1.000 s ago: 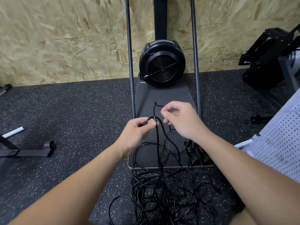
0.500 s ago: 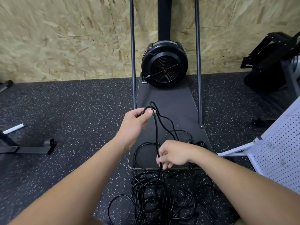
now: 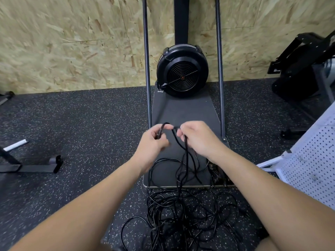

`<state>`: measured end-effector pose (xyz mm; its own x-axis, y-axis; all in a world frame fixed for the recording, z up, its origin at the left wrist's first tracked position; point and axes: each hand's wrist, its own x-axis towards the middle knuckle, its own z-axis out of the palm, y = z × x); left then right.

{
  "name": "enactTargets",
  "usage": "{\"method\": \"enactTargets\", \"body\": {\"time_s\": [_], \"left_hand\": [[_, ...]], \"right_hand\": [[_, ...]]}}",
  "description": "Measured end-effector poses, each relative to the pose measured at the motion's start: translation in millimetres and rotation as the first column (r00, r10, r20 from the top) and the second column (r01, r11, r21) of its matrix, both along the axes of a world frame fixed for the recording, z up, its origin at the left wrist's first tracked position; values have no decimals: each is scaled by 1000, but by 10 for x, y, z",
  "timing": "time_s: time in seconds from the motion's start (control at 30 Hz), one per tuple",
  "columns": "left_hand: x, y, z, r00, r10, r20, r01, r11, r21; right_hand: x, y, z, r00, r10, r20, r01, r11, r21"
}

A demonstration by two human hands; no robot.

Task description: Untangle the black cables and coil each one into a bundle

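A tangle of thin black cables lies on the speckled floor in front of me. Strands of one black cable rise from the heap to both hands. My left hand grips the top loops of that cable, fingers curled round them. My right hand holds the same cable a little to the right, at the same height, its fingers closed on the hanging strands. A short stretch of cable runs between the two hands. A coiled black bundle lies on the dark platform under my right forearm.
A dark platform with two upright poles and a round black fan unit stands ahead against the chipboard wall. A white perforated panel leans at the right. A black metal foot lies at the left.
My right hand has come up from low near the platform's front edge to the level of my left hand, bringing another length of cable with it. The left hand stayed almost in place.
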<state>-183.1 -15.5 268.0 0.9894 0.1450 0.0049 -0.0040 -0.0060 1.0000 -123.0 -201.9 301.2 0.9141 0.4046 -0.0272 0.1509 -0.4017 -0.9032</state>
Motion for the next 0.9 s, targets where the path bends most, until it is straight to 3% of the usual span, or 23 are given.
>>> {"method": "enactTargets", "body": {"time_s": [0.1,0.23,0.33,0.47,0.57,0.67,0.8,0.9], "left_hand": [[30,-30,55,998,51,48,-51,998,19],[-69,-107,-91,981,-184,-52,190,973,135],[-129,-212,-230,940,-306,-148,337,898,283],[-164,-320,-279,938,-292,-187,343,859,380],[-114,-327,-229,962,-218,-164,261,910,322],[-34,-292,-174,982,-150,-111,173,955,242],[70,-239,-54,997,-36,-75,46,990,133],[144,-195,24,999,15,-35,-15,1000,-12]], "right_hand": [[44,-8,112,992,-108,-61,119,966,229],[56,-66,329,983,-15,-182,116,822,558],[96,-134,409,984,-8,-175,118,769,629],[121,-188,398,982,12,-188,111,771,627],[147,-232,316,986,-50,-157,112,900,420],[93,-285,173,992,40,-118,-27,994,105],[13,-235,-91,978,142,-155,-173,961,-216],[-10,-193,-315,943,281,-177,-331,820,-467]]}}
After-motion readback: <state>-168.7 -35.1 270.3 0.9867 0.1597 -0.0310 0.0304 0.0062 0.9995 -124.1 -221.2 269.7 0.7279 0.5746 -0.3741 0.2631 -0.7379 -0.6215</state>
